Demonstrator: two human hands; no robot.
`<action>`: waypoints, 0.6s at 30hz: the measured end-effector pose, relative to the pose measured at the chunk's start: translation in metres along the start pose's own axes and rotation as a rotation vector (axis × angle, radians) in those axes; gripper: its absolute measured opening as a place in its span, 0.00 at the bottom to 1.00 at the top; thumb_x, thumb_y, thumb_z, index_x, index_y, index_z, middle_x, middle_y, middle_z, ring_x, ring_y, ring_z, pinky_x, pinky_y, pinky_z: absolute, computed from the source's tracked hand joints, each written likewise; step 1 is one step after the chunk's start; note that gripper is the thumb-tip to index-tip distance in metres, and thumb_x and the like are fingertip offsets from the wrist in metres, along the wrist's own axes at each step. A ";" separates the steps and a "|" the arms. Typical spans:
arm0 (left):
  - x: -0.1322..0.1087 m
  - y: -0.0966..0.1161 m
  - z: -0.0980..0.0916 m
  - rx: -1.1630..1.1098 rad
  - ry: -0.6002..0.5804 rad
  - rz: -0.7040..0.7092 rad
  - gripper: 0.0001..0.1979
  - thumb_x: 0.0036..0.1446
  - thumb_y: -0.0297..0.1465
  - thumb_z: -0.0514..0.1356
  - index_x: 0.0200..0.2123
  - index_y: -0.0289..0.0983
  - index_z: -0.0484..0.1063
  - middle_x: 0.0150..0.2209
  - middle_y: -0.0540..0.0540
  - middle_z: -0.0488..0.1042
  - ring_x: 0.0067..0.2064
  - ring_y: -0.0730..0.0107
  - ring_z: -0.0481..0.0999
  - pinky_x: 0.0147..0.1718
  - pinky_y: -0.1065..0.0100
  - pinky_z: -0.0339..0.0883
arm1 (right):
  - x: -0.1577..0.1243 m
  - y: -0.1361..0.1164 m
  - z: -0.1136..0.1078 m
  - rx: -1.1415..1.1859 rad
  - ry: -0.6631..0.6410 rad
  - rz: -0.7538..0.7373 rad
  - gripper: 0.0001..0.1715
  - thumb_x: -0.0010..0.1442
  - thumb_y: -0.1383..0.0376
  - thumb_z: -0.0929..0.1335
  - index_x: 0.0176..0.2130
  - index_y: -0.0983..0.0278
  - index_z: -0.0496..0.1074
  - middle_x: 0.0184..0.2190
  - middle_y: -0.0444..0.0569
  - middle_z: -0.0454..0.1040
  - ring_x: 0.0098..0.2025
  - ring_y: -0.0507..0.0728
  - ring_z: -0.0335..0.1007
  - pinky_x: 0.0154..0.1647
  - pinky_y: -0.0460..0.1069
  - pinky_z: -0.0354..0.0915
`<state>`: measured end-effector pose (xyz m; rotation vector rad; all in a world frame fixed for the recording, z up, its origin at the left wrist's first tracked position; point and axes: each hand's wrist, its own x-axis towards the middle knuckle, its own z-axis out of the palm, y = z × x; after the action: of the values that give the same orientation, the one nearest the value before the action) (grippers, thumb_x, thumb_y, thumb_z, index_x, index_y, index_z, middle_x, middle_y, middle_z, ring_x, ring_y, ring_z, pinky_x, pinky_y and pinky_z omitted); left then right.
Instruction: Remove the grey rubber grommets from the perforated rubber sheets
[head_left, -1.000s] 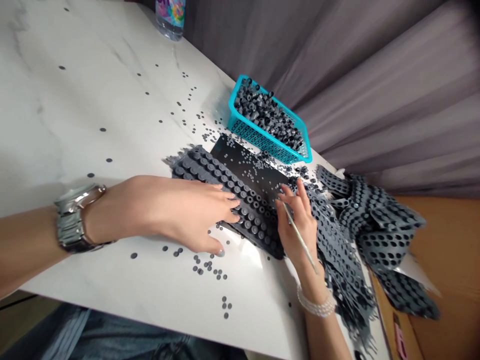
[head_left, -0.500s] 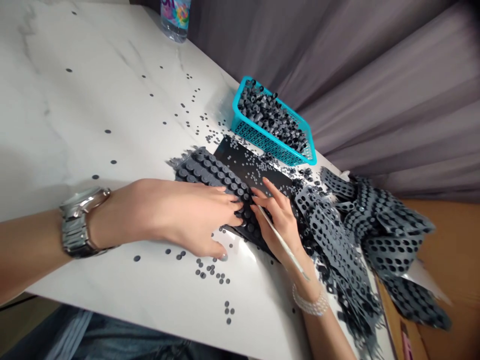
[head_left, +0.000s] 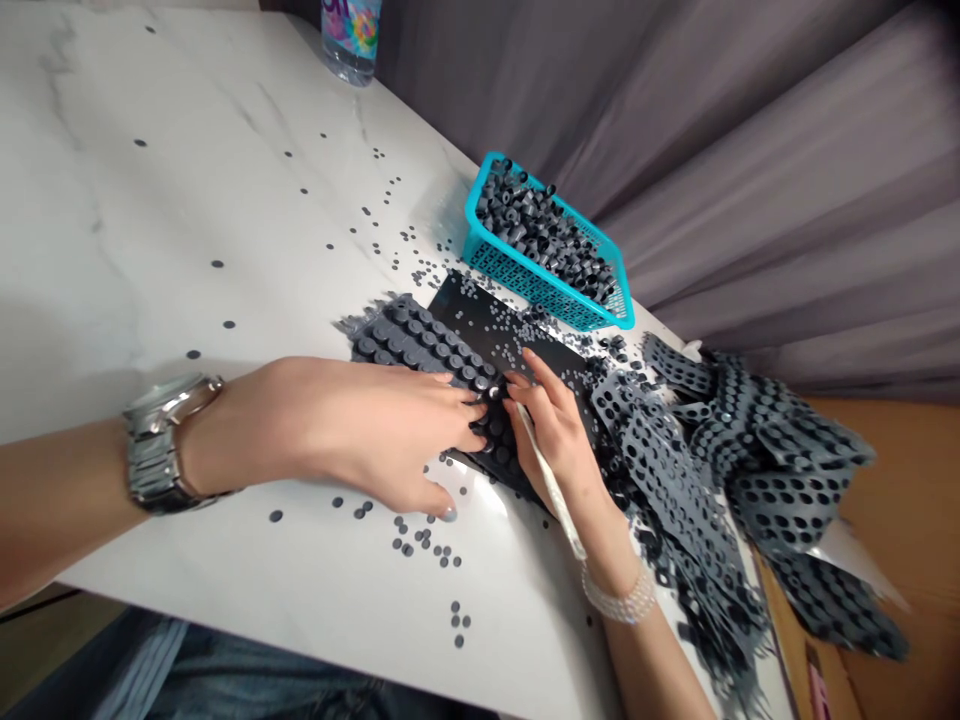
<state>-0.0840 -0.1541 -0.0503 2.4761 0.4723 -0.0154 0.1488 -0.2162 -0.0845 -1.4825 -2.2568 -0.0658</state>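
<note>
My left hand (head_left: 360, 425) lies flat with its fingers stretched over a dark grey moulded rubber sheet (head_left: 409, 330) covered in rows of round knobs. The sheet rests partly on a flat black board (head_left: 469, 320). My right hand (head_left: 559, 445) is closed around a slim white stick-like tool (head_left: 559, 500), its fingertips at the sheet's right part, just beside my left fingers. The tool's tip is hidden by my fingers. Small dark discs (head_left: 424, 540) are scattered in front of my left thumb, and more lie on the board.
A turquoise basket (head_left: 540, 270) full of small dark grey rubber pieces stands behind the board. Punched-out perforated sheets (head_left: 667, 480) pile up at the right. A water bottle (head_left: 350, 45) stands at the back, by a grey curtain (head_left: 675, 120). Loose discs dot the white table (head_left: 187, 200).
My right hand has shifted very slightly, and the white tool now stands steeper, its rear end swung to the left. My left hand and the sheet stay in place.
</note>
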 end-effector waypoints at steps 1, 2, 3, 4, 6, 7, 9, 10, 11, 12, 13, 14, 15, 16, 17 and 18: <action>0.000 -0.001 0.001 0.007 0.004 0.006 0.26 0.57 0.44 0.57 0.59 0.46 0.68 0.62 0.48 0.67 0.64 0.55 0.62 0.59 0.59 0.56 | 0.001 0.003 0.000 -0.007 0.004 0.018 0.07 0.66 0.70 0.61 0.41 0.62 0.67 0.62 0.62 0.65 0.61 0.61 0.66 0.54 0.58 0.69; -0.001 -0.001 0.002 0.014 0.008 0.012 0.27 0.58 0.45 0.57 0.59 0.46 0.68 0.63 0.48 0.66 0.64 0.55 0.62 0.59 0.59 0.56 | 0.001 0.006 0.000 -0.014 0.012 0.037 0.07 0.66 0.69 0.61 0.41 0.62 0.67 0.61 0.62 0.66 0.63 0.61 0.63 0.55 0.58 0.69; -0.001 -0.002 0.002 0.021 0.011 0.018 0.27 0.58 0.45 0.56 0.60 0.46 0.68 0.63 0.48 0.66 0.64 0.55 0.61 0.60 0.58 0.56 | 0.002 0.009 -0.001 -0.023 0.024 0.061 0.07 0.67 0.69 0.60 0.41 0.62 0.67 0.58 0.62 0.68 0.64 0.61 0.61 0.55 0.58 0.69; -0.001 -0.003 0.004 0.026 0.015 0.022 0.27 0.58 0.46 0.56 0.60 0.47 0.67 0.64 0.48 0.65 0.65 0.55 0.61 0.60 0.58 0.55 | 0.002 0.012 -0.003 -0.030 0.040 0.086 0.08 0.67 0.69 0.60 0.41 0.62 0.67 0.55 0.61 0.71 0.66 0.61 0.59 0.54 0.58 0.70; -0.002 -0.004 0.005 0.028 0.022 0.030 0.28 0.58 0.46 0.55 0.61 0.47 0.66 0.64 0.49 0.65 0.65 0.56 0.59 0.61 0.58 0.54 | 0.002 0.015 -0.008 -0.035 0.065 0.134 0.07 0.66 0.68 0.61 0.41 0.62 0.67 0.50 0.60 0.75 0.67 0.62 0.55 0.53 0.58 0.70; -0.002 -0.005 0.006 0.026 0.023 0.030 0.28 0.58 0.46 0.55 0.61 0.47 0.66 0.64 0.49 0.65 0.66 0.56 0.59 0.61 0.58 0.54 | 0.001 0.014 -0.011 -0.031 0.076 0.153 0.06 0.66 0.68 0.62 0.41 0.62 0.68 0.50 0.60 0.75 0.67 0.63 0.55 0.53 0.59 0.70; -0.002 -0.005 0.006 0.017 0.022 0.025 0.27 0.58 0.46 0.55 0.60 0.48 0.67 0.64 0.49 0.65 0.65 0.55 0.59 0.61 0.58 0.54 | -0.002 0.010 -0.016 -0.015 0.087 0.155 0.04 0.65 0.67 0.63 0.41 0.61 0.68 0.52 0.59 0.74 0.66 0.64 0.57 0.55 0.61 0.69; -0.002 -0.005 0.006 0.011 0.019 0.020 0.27 0.58 0.46 0.55 0.60 0.47 0.67 0.63 0.49 0.65 0.65 0.55 0.60 0.61 0.58 0.54 | -0.004 0.006 -0.018 -0.004 0.080 0.132 0.04 0.65 0.67 0.64 0.41 0.61 0.69 0.53 0.58 0.74 0.66 0.64 0.59 0.55 0.61 0.69; -0.002 -0.004 0.005 0.007 0.016 0.014 0.27 0.58 0.46 0.55 0.60 0.47 0.68 0.63 0.49 0.66 0.65 0.55 0.60 0.61 0.58 0.54 | -0.006 0.002 -0.019 0.007 0.068 0.098 0.04 0.65 0.67 0.64 0.41 0.60 0.69 0.54 0.57 0.74 0.65 0.64 0.60 0.55 0.61 0.68; -0.002 -0.004 0.004 0.004 0.013 0.012 0.27 0.58 0.46 0.55 0.59 0.47 0.68 0.63 0.48 0.66 0.65 0.54 0.60 0.61 0.57 0.54 | -0.007 -0.002 -0.019 0.014 0.054 0.059 0.05 0.65 0.68 0.65 0.41 0.60 0.69 0.54 0.56 0.74 0.63 0.63 0.62 0.55 0.61 0.69; -0.001 -0.003 0.004 0.002 0.012 0.012 0.27 0.58 0.46 0.55 0.59 0.46 0.69 0.63 0.48 0.66 0.65 0.54 0.60 0.61 0.57 0.54 | -0.009 -0.006 -0.019 0.019 0.038 0.019 0.05 0.65 0.68 0.65 0.42 0.60 0.69 0.54 0.56 0.74 0.62 0.63 0.64 0.54 0.60 0.69; -0.001 -0.002 0.003 0.001 0.012 0.011 0.26 0.58 0.46 0.55 0.59 0.46 0.69 0.63 0.48 0.66 0.65 0.54 0.60 0.61 0.57 0.54 | -0.009 -0.009 -0.019 0.020 0.024 -0.014 0.06 0.64 0.69 0.65 0.42 0.60 0.69 0.53 0.56 0.74 0.61 0.62 0.66 0.52 0.59 0.70; -0.001 -0.001 0.002 0.001 0.013 0.009 0.26 0.58 0.45 0.55 0.59 0.46 0.69 0.63 0.48 0.65 0.65 0.54 0.59 0.61 0.57 0.53 | -0.010 -0.011 -0.019 0.019 0.016 -0.038 0.06 0.64 0.69 0.66 0.42 0.60 0.69 0.53 0.56 0.74 0.59 0.62 0.68 0.51 0.58 0.70; -0.001 -0.001 0.002 -0.001 0.012 0.007 0.26 0.58 0.45 0.55 0.58 0.46 0.69 0.64 0.48 0.65 0.66 0.54 0.59 0.62 0.57 0.53 | -0.010 -0.012 -0.018 0.018 0.012 -0.054 0.06 0.64 0.70 0.66 0.42 0.60 0.69 0.53 0.56 0.74 0.58 0.61 0.69 0.49 0.57 0.70; 0.000 0.000 0.002 -0.006 0.011 0.004 0.26 0.58 0.45 0.55 0.58 0.46 0.69 0.64 0.48 0.65 0.66 0.55 0.58 0.62 0.57 0.52 | -0.010 -0.012 -0.018 0.016 0.012 -0.060 0.07 0.64 0.70 0.66 0.42 0.60 0.70 0.52 0.56 0.74 0.58 0.61 0.69 0.48 0.56 0.70; 0.000 0.000 0.001 -0.014 0.007 -0.003 0.26 0.58 0.46 0.56 0.58 0.45 0.69 0.64 0.48 0.65 0.66 0.55 0.58 0.62 0.57 0.52 | -0.010 -0.012 -0.018 0.016 0.011 -0.063 0.07 0.64 0.70 0.66 0.42 0.60 0.70 0.51 0.56 0.75 0.57 0.61 0.69 0.48 0.56 0.70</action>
<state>-0.0840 -0.1553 -0.0512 2.4626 0.4778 -0.0053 0.1471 -0.2346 -0.0699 -1.3998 -2.2897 -0.0751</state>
